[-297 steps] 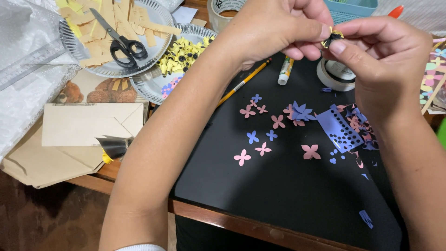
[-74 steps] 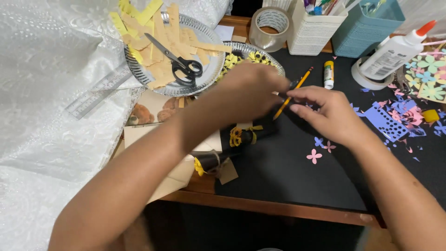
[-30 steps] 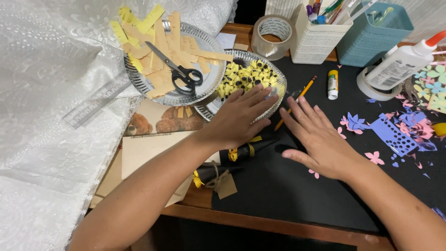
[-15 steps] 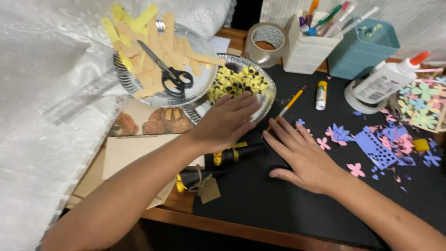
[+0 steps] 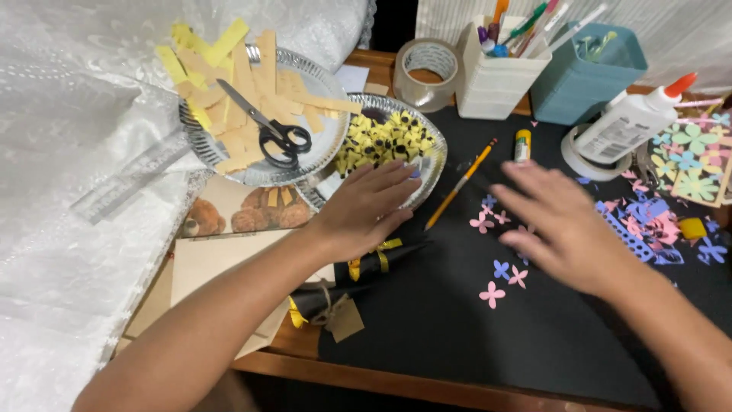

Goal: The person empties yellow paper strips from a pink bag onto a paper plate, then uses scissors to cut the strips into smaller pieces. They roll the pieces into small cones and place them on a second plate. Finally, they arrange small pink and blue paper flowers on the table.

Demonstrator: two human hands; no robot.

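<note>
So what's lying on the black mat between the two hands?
In the head view, a yellow pencil lies slanted between the left hand and the right hand, touching neither.

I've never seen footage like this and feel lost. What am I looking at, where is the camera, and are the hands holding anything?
There is no machine here: a person works with two bare hands, and the camera sits on their head, looking down at a craft table. The left hand rests flat on the rim of a foil plate of yellow and black paper bits. The right hand hovers, blurred, over small paper flowers on a black sheet. Neither hand seems to hold anything. A pencil lies between them. Another foil plate carries paper strips and scissors. Farther back stand a tape roll, a pen cup and a glue bottle.
</note>
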